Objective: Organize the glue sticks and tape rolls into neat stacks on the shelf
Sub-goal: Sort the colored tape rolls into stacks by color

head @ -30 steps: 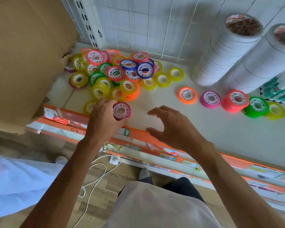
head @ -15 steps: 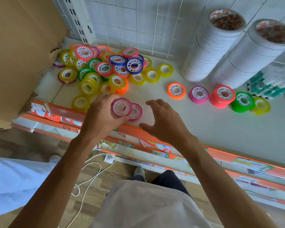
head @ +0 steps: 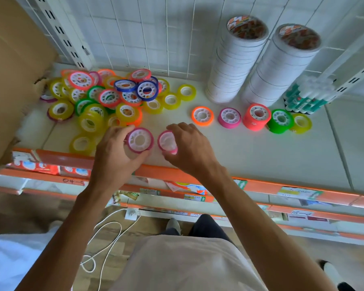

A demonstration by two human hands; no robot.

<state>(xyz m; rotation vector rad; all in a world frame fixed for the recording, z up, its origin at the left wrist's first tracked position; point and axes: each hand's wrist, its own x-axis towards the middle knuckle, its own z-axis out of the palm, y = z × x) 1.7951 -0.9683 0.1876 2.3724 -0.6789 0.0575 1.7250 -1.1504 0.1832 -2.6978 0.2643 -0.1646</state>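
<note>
Now, nearest me, my left hand (head: 116, 152) grips one pink roll (head: 139, 140) by its rim, fingers curled under it, just above the shelf (head: 229, 148) near its orange front edge. Just beside it, my right hand (head: 190, 147) pinches a second pink roll (head: 167, 141), thumb low and fingertips over the top.

To do this well, I judge I should bring the two rolls together flat, cores lined up, and carry them as one to the pink stack (head: 229, 118) in the row farther back, between the orange roll (head: 202, 115) and the red stack (head: 257, 117). I would set them down square and let go gently, so the stack does not slide into its neighbours.

To the far left lies the loose pile (head: 105, 97), mostly yellow, still unsorted. At the back right stand two tall white stacks (head: 235, 66), with the glue sticks (head: 305, 97) beside them against the wall.
</note>
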